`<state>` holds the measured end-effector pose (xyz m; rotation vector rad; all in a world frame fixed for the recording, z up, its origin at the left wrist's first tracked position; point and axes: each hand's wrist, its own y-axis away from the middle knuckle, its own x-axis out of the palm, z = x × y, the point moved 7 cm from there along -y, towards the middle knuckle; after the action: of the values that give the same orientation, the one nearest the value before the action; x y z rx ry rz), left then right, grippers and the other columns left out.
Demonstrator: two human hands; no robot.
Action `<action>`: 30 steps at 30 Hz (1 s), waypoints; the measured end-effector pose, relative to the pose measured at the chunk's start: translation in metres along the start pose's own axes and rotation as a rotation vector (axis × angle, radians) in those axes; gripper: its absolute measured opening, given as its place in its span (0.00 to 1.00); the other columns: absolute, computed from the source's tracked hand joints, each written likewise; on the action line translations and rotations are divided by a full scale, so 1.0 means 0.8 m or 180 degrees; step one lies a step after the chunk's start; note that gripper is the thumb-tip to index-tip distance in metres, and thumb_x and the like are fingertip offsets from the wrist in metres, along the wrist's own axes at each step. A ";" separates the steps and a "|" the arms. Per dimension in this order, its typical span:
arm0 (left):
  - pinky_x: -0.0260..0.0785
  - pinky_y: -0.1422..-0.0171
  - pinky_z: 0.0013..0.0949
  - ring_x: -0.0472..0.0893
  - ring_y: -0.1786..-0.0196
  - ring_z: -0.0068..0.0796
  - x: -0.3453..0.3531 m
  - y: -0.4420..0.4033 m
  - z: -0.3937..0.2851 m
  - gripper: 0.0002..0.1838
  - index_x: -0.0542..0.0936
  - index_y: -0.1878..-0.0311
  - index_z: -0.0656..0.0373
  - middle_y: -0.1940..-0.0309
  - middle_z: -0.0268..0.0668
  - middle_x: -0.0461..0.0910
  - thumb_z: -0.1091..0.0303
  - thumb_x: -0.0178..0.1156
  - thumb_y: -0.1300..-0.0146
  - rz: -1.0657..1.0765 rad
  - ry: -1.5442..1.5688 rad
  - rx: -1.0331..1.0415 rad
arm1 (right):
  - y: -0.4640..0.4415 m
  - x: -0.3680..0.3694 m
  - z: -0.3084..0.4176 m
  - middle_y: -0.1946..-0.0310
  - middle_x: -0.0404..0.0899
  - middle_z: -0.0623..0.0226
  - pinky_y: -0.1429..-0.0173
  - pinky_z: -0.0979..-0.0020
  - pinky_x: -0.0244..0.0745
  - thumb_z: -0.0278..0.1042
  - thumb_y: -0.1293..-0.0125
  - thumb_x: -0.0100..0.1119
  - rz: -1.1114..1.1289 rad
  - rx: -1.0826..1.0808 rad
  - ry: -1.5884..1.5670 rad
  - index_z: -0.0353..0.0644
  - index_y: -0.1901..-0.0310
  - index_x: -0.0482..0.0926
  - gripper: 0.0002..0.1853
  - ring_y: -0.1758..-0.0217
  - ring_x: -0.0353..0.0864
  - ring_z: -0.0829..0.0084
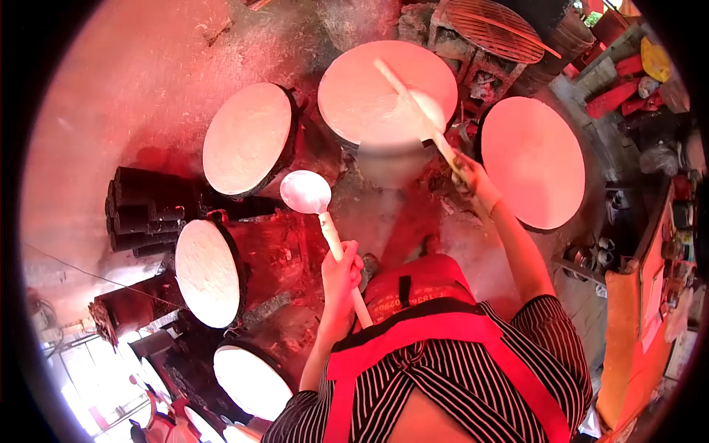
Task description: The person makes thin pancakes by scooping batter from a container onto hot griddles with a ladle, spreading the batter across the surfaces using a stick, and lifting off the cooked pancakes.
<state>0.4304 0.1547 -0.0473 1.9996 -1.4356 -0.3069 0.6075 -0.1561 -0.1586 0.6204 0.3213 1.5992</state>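
My left hand is wrapped around the pale handle of a ladle. Its shiny round bowl points up and away from me, apart from the pans. My right hand grips the wooden handle of a batter spreader, held out over the middle griddle. A pale layer of batter covers that griddle. The spreader's far end lies across the batter, and a whitish rounded shape beside it is too blurred to make out. A grey blurred patch hides part of the griddle's near edge.
More pale-covered round griddles stand around me: one at right, another at upper left, and several down the left side. Dark cylinders are stacked at left. A round grill rack rests at the back. An orange-sided table stands right.
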 end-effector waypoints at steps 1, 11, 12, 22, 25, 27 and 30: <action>0.47 0.85 0.18 0.59 0.86 0.11 0.009 0.000 0.000 0.07 0.72 0.58 0.58 0.80 0.27 0.69 0.65 0.54 0.32 -0.0013 -0.0018 0.0060 | 0.000 0.001 0.020 0.81 0.64 0.77 0.84 0.78 0.48 0.46 0.29 0.44 0.0079 0.0230 -0.0154 0.67 0.34 0.64 0.21 0.87 0.54 0.83; 0.53 0.80 0.18 0.64 0.77 0.13 0.032 -0.012 0.006 0.09 0.70 0.54 0.60 0.74 0.28 0.67 0.66 0.50 0.30 0.0106 0.0739 -0.0072 | -0.049 0.070 0.049 0.48 0.76 0.66 0.39 0.75 0.64 0.29 0.31 0.47 0.0389 -0.1248 0.0339 0.36 0.38 0.68 0.21 0.48 0.73 0.74; 0.54 0.80 0.18 0.64 0.77 0.13 0.031 -0.014 0.000 0.08 0.70 0.54 0.60 0.73 0.28 0.67 0.67 0.51 0.31 0.0023 0.0614 -0.0082 | -0.029 0.055 0.051 0.46 0.75 0.66 0.37 0.75 0.62 0.28 0.31 0.47 -0.0128 -0.1615 0.0029 0.34 0.39 0.69 0.20 0.44 0.71 0.74; 0.54 0.79 0.15 0.64 0.76 0.15 0.046 -0.039 -0.030 0.09 0.70 0.53 0.61 0.70 0.30 0.69 0.68 0.53 0.32 0.0648 0.0426 -0.0417 | -0.003 0.057 0.038 0.45 0.75 0.65 0.37 0.76 0.61 0.29 0.33 0.52 -0.0725 -0.0920 -0.0282 0.36 0.39 0.71 0.20 0.41 0.70 0.76; 0.54 0.79 0.16 0.64 0.75 0.15 0.045 -0.041 -0.033 0.10 0.69 0.53 0.62 0.70 0.30 0.68 0.67 0.52 0.32 0.0669 0.0404 -0.0420 | -0.039 0.040 -0.013 0.42 0.73 0.64 0.34 0.75 0.58 0.31 0.32 0.52 -0.1125 -0.2260 0.0085 0.36 0.39 0.71 0.20 0.36 0.66 0.76; 0.54 0.79 0.16 0.65 0.75 0.15 0.046 -0.046 -0.031 0.10 0.69 0.53 0.62 0.70 0.30 0.68 0.67 0.51 0.31 0.0711 0.0368 -0.0464 | -0.061 0.036 -0.003 0.56 0.75 0.69 0.54 0.78 0.62 0.33 0.32 0.53 -0.0793 -0.1693 -0.0077 0.37 0.41 0.72 0.19 0.55 0.69 0.80; 0.55 0.79 0.16 0.65 0.75 0.15 0.044 -0.051 -0.029 0.10 0.69 0.52 0.62 0.70 0.30 0.68 0.66 0.51 0.31 0.0768 0.0332 -0.0525 | -0.052 0.033 0.062 0.79 0.70 0.80 0.84 0.80 0.49 0.36 0.32 0.53 -0.0932 -0.1226 -0.0083 0.39 0.43 0.74 0.18 0.86 0.57 0.88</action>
<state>0.4869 0.1392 -0.0490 1.6674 -1.5149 -0.2051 0.6693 -0.1321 -0.1361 0.2818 0.0739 1.3218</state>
